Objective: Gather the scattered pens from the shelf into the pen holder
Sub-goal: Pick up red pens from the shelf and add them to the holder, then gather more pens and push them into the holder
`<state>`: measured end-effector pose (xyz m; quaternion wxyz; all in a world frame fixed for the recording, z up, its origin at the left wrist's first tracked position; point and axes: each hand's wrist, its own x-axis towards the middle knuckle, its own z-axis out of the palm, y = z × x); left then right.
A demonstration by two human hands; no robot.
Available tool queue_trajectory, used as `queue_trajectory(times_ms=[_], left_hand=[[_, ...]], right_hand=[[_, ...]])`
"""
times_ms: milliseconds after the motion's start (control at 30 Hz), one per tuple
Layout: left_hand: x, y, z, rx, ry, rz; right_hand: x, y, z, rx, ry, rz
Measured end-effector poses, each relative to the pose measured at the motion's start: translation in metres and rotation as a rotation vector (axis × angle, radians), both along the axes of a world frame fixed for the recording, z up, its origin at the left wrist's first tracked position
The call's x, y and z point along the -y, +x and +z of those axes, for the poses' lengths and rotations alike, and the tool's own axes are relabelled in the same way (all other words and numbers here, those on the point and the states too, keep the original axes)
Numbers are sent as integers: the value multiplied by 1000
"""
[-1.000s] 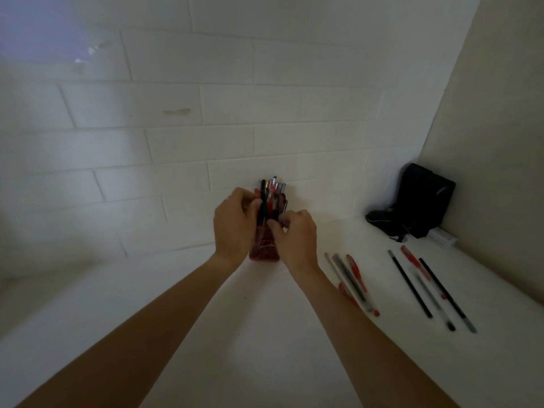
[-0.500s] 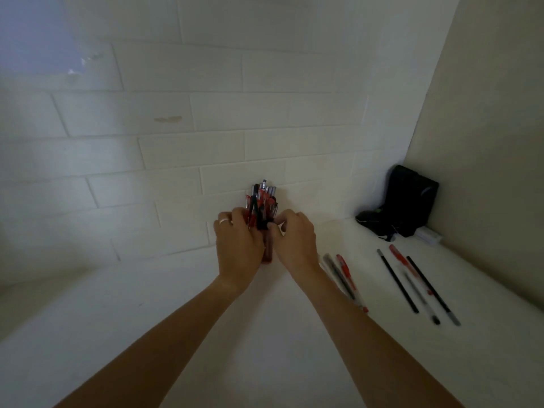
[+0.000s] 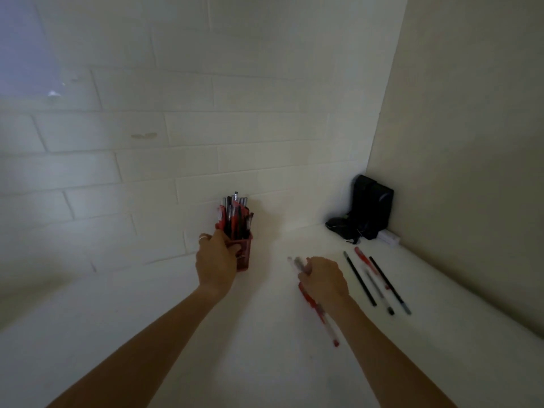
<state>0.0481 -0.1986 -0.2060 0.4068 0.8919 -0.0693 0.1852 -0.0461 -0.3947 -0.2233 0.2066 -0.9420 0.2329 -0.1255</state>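
Pens (image 3: 319, 315) lie under the right hand (image 3: 323, 278), fingers curled round them.

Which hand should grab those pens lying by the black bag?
Right. The right hand is already on a pen bunch beside the four loose pens, while the left hand holds the red pen holder.

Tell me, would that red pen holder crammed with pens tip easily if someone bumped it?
Probably: the pen holder looks tall and narrow, and its pens stick out high. The left hand gripping it suggests it needs steadying.
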Motion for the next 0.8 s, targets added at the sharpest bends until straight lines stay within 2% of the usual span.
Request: queue_trajectory(times_ms=[167,367,433,500,567,633,800], left_hand=[[1,-6,2,-27,35,47],[-6,-7,4,-48,21,-29],[-3,-17,3,64,0,28],[5,-34,-2,256,86,86],[16,-51,-13,343,155,-4],[27,-67,-24,236,163,-183],[48,-79,-26,-356,179,-428]], right_hand=[[-5,-9,-9,-53,-15,24],[-10,-6,-12,-66,-18,-2],[-12,-6,-13,-79,-27,-3],[-17,-5,-13,-94,-10,-2],[-21,-3,-14,-114,55,2],[-24,-2,-13,-114,128,-21],[-22,-5,-7,-121,162,-74]])
